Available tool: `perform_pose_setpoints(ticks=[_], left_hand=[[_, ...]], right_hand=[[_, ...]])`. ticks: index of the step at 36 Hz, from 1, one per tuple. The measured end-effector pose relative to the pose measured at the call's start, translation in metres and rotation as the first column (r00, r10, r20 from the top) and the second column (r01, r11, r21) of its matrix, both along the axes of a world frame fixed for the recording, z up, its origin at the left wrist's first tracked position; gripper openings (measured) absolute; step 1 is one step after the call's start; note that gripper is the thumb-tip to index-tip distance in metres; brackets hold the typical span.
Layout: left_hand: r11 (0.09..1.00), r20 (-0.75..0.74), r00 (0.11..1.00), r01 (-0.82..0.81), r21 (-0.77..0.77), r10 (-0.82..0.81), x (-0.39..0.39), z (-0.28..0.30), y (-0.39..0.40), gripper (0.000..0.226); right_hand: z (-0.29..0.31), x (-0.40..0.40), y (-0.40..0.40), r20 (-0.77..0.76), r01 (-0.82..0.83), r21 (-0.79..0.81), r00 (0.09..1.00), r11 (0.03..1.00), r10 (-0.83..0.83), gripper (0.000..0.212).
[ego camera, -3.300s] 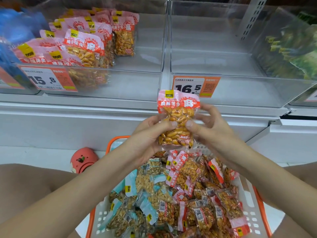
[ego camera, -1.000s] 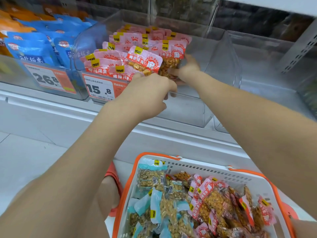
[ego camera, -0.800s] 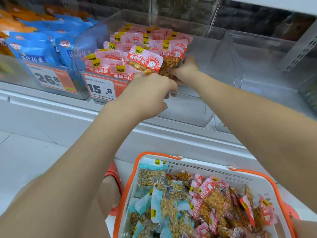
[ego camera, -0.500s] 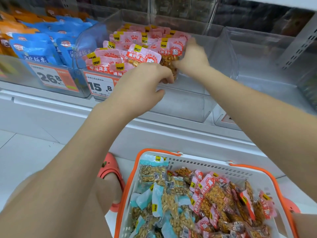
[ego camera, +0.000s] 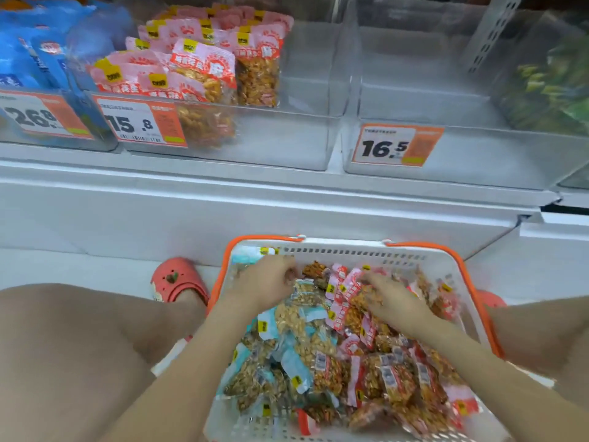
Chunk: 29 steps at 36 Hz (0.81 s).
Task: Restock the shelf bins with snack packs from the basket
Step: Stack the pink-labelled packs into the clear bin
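Observation:
The white basket (ego camera: 350, 252) with orange rim stands on the floor below the shelf, full of snack packs. Pink-topped peanut packs (ego camera: 366, 333) fill its right side and teal-topped packs (ego camera: 296, 366) its left. My left hand (ego camera: 266, 283) is down at the far left of the pile with fingers curled; blur hides whether it holds a pack. My right hand (ego camera: 393, 299) lies with spread fingers on the pink packs. Above, the clear 15.8 bin (ego camera: 287, 140) holds pink packs (ego camera: 204, 67) on its left half.
A clear bin (ego camera: 494, 161) tagged 16.5 is to the right of it. Blue bags (ego camera: 25, 55) fill the bin tagged 26.8 at far left, and green packs (ego camera: 548, 84) show at far right. My knees and red clogs (ego camera: 178, 279) flank the basket.
Both hands have left the 15.8 bin and come down into the basket. The pink pack they were setting in place now stays in the bin. The view has tilted down.

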<state>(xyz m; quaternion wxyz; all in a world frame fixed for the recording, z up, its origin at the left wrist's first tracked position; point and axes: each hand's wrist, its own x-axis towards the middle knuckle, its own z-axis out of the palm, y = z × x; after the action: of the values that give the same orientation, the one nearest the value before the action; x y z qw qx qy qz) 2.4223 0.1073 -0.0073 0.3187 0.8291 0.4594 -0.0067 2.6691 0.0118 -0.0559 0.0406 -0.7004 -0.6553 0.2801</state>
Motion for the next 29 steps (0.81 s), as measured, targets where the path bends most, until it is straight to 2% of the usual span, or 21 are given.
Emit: perform_pose_setpoints(ticks=[2, 4, 6, 9, 12, 15, 17, 19, 22, 24, 25, 27, 29], left_hand=[[0.997, -0.040, 0.999, -0.031, -0.066, 0.028, -0.001, -0.027, -0.018, 0.028], [0.987, -0.056, 0.996, -0.080, -0.143, 0.072, 0.001, -0.048, -0.034, 0.031], [0.974, -0.059, 0.991, -0.125, -0.186, 0.116, 0.007, -0.061, -0.047, 0.033], [0.981, -0.079, 0.992, -0.112, -0.156, 0.100, 0.016, -0.069, -0.059, 0.033], [0.987, -0.095, 0.993, -0.087, -0.138, 0.074, 0.019, -0.071, -0.062, 0.033], [0.983, -0.088, 0.991, -0.111, -0.147, 0.098, 0.022, -0.071, -0.057, 0.032], [0.974, -0.054, 0.985, -0.169, -0.149, 0.163, 0.026, -0.070, -0.053, 0.027], [0.939, 0.053, 0.955, -0.274, -0.207, 0.291, 0.032, -0.067, -0.051, 0.022], [0.796, 0.178, 0.846, -0.373, -0.476, 0.503, 0.044, -0.064, -0.053, 0.025], [0.626, 0.162, 0.769, -0.358, -0.693, 0.618, 0.049, -0.066, -0.059, 0.030], [0.529, 0.129, 0.717, -0.369, -0.764, 0.686, 0.050, -0.067, -0.062, 0.035], [0.413, 0.069, 0.614, -0.439, -0.798, 0.786, 0.049, -0.080, -0.065, 0.051], [0.387, 0.085, 0.547, -0.464, -0.797, 0.833, 0.045, -0.089, -0.066, 0.036]], right_hand=[[-0.023, 0.002, -0.011, -0.039, 0.033, -0.129, 0.998, 0.991, -0.038, 0.060], [-0.039, -0.002, -0.014, -0.041, 0.052, -0.189, 0.997, 0.981, -0.060, 0.068], [-0.050, -0.006, -0.011, 0.029, 0.075, -0.136, 0.997, 0.988, -0.072, 0.075], [-0.060, -0.007, -0.004, 0.213, 0.144, -0.011, 0.967, 0.990, -0.138, 0.085], [-0.070, -0.002, 0.002, 0.191, 0.318, -0.103, 0.936, 0.942, -0.295, 0.096], [-0.074, 0.001, 0.003, 0.197, 0.377, -0.138, 0.917, 0.916, -0.347, 0.093], [-0.071, -0.003, 0.001, 0.222, 0.367, -0.042, 0.910, 0.929, -0.349, 0.085], [-0.062, -0.013, -0.006, 0.100, 0.439, 0.065, 0.891, 0.896, -0.444, 0.080], [-0.044, -0.040, -0.016, -0.142, 0.567, 0.139, 0.823, 0.812, -0.550, 0.080], [-0.032, -0.063, -0.022, -0.247, 0.514, 0.072, 0.840, 0.855, -0.484, 0.083], [-0.025, -0.074, -0.024, -0.321, 0.462, -0.010, 0.838, 0.887, -0.440, 0.083], [-0.017, -0.088, -0.028, -0.422, 0.329, -0.133, 0.835, 0.935, -0.354, 0.081], [-0.014, -0.085, -0.031, -0.431, 0.328, -0.083, 0.840, 0.941, -0.331, 0.071]])
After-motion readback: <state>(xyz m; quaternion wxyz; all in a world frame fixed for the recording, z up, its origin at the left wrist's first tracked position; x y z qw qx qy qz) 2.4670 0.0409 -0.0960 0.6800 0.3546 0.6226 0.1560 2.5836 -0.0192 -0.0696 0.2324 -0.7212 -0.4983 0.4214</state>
